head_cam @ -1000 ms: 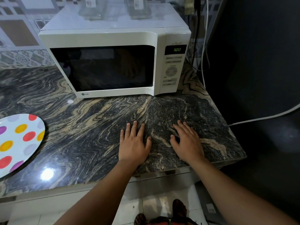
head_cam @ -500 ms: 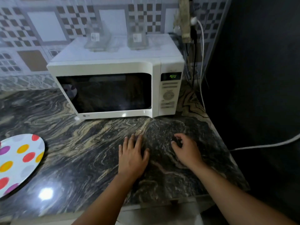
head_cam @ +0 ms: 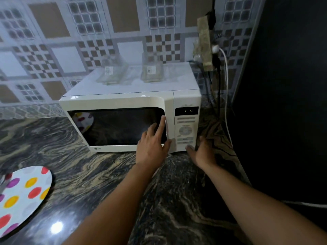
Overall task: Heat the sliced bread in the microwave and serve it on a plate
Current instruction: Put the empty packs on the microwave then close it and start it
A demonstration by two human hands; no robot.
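Note:
A white microwave (head_cam: 123, 101) stands on the marbled counter with its dark door closed and green digits lit on its display (head_cam: 186, 111). My left hand (head_cam: 152, 145) touches the right edge of the door with straight fingers. My right hand (head_cam: 201, 152) holds the lower right corner of the microwave, thumb on the control panel's bottom and fingers round the side. A polka-dot plate (head_cam: 23, 197) lies on the counter at the far left, with nothing on its visible part. No bread is visible; the inside of the microwave is too dark to see.
Two clear containers (head_cam: 152, 71) sit on top of the microwave. Cables and a white plug (head_cam: 216, 48) hang behind it on the right. A dark wall (head_cam: 283, 103) stands right of the counter. The tiled wall is behind.
Both hands have lifted off the counter and moved forward to the microwave, left to the door edge, right to the lower right corner. The view has tilted up.

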